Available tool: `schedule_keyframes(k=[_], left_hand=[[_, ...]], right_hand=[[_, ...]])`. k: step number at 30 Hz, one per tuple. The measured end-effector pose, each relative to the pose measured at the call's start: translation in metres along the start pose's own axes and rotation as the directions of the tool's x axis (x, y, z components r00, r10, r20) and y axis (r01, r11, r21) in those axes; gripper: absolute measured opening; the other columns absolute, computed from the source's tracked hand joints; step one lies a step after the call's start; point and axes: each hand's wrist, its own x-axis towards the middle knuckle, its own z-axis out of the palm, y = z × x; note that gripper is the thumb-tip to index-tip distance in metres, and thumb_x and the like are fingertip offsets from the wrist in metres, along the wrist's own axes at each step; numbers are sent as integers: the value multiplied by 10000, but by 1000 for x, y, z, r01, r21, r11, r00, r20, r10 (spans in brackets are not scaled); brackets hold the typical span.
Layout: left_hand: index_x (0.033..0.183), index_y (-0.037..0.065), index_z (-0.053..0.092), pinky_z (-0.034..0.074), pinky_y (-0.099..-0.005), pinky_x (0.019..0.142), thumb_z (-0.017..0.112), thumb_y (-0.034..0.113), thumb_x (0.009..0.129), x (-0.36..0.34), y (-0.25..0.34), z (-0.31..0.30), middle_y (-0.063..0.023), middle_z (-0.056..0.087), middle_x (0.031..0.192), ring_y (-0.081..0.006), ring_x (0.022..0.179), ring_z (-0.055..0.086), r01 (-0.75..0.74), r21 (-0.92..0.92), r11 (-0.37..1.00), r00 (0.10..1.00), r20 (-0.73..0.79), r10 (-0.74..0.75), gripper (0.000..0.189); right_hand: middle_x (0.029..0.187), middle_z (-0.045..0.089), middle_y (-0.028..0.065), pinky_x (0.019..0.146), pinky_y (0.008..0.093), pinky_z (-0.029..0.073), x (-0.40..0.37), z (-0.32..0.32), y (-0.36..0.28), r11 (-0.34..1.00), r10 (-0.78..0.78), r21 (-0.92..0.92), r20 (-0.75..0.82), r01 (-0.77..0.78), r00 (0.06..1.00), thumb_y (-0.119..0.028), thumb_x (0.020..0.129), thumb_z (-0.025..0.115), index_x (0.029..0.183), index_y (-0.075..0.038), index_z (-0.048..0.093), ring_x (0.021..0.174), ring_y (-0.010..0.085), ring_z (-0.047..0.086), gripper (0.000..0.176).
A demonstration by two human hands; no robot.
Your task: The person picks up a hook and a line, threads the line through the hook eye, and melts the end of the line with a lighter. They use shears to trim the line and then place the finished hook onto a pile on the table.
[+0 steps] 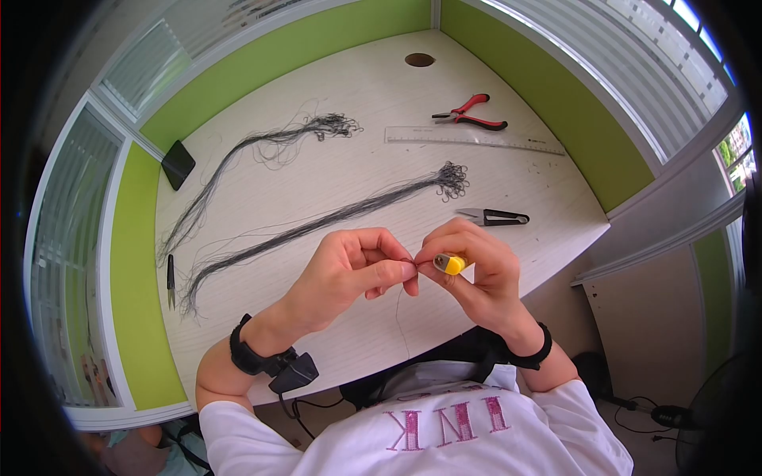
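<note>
My left hand (345, 270) is closed in a pinch, thumb against the fingers. A thin dark line (399, 317) hangs from its fingertips toward the desk's front edge. Between the two hands' tips is a small dark curved piece, mostly hidden, perhaps a hook. My right hand (484, 274) is closed around a short yellow tool (455, 264) with a metal end; its thumb and forefinger meet the left fingertips. Beyond the hands lies a bundle of dark lines with hooks at one end (341, 210), and farther back a second, looser bundle (270, 136).
Black thread snips (496, 216) lie right of the hands. Behind them are a clear ruler (468, 140) and red-handled pliers (472, 115). A second pair of snips (171, 278) and a black flat object (178, 165) are at the left edge. Green partitions (548, 103) border the desk.
</note>
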Motion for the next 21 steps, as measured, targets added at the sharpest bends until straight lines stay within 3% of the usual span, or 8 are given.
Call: schedule_keyframes(k=[5, 12, 14, 21], left_hand=[[864, 26, 578, 345, -162, 528, 597, 136, 829, -1, 1, 1, -55, 640, 750, -21, 587, 466, 18, 27, 999, 1000, -5, -18, 116], [856, 20, 576, 337, -159, 523, 601, 132, 824, -2, 3, 1, -53, 640, 746, -13, 587, 462, -13, 74, 997, 999, -38, 16, 119], [854, 20, 577, 336, -159, 522, 600, 131, 824, -1, 2, 0, -52, 640, 745, -14, 584, 460, -9, 74, 997, 999, -36, 12, 117], [856, 17, 579, 335, -158, 518, 594, 125, 827, -1, 2, -1, -55, 641, 746, -19, 585, 466, 15, 42, 999, 1000, -23, -14, 112]], right_hand=[[812, 540, 100, 584, 272, 436, 1, 5, -1, 994, 3, -105, 52, 2, 999, 87, 745, 570, 883, 11, 521, 687, 199, 539, 165], [826, 540, 111, 577, 273, 437, -2, 0, 2, 996, 87, -24, -53, -89, 995, 97, 693, 592, 893, 9, 527, 685, 207, 538, 228], [838, 560, 108, 572, 269, 445, 0, -2, 0, 987, -62, -151, 0, 61, 998, 120, 647, 591, 899, 1, 551, 688, 211, 554, 281], [810, 575, 91, 563, 273, 451, 1, 1, 1, 975, -123, -185, 8, 122, 992, 130, 588, 599, 879, -6, 570, 682, 208, 562, 322]])
